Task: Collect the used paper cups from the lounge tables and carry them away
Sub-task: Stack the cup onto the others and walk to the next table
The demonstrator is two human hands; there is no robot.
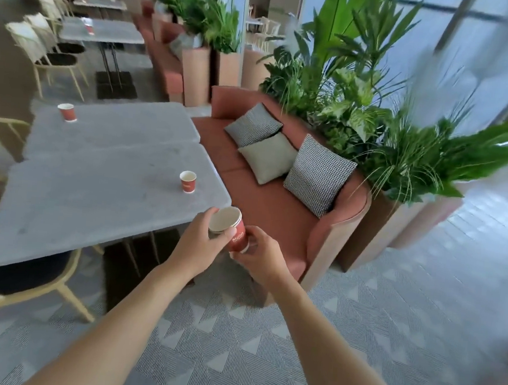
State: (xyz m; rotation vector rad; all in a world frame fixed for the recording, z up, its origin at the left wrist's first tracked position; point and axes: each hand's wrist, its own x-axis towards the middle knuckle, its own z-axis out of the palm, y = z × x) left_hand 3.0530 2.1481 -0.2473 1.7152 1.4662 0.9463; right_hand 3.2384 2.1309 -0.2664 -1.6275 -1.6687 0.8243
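Four red paper cups show in the lounge: one [233, 232] held between two hands, the left hand [202, 240] and the right hand [259, 255], one cup [187, 181] on the nearest grey table [92, 202], one cup [67, 112] on the second table [114, 128] butted against it, and one cup [89, 28] on a third table [107, 30] further back. A fourth table [100, 1] stands beyond that; what lies on it is too blurred to count. Three cushions sit on the terracotta sofa [264, 202]: two checked cushions [252, 124] [318, 175] and one plain pale cushion [268, 156].
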